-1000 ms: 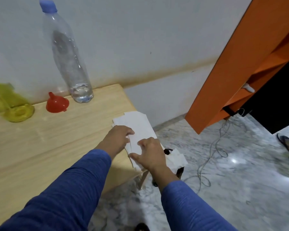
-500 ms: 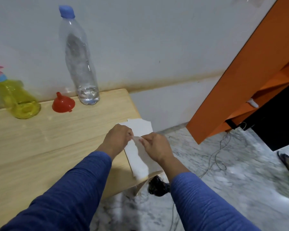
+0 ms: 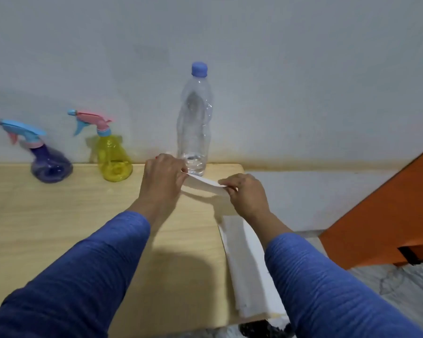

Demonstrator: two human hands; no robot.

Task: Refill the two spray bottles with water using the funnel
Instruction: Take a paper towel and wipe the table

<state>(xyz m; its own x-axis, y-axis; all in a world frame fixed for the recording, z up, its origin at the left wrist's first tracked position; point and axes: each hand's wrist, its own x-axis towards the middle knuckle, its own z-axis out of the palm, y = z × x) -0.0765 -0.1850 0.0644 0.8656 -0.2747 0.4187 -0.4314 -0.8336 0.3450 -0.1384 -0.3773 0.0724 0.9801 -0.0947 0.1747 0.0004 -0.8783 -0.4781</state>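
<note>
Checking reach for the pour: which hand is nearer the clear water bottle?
Left. The left hand sits just left of the clear water bottle base, nearly touching; the right hand is further right and nearer the camera, both pinching a white tissue.

funnel: hidden, only a red sliver behind left hand (image 3: 165,178) fingers | water bottle (image 3: 195,123) base: partly covered by same fingers | spray bottles: blurred

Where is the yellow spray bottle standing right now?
In the head view, the yellow spray bottle stands at the table's back edge by the wall, between the purple spray bottle and the clear water bottle.
</note>
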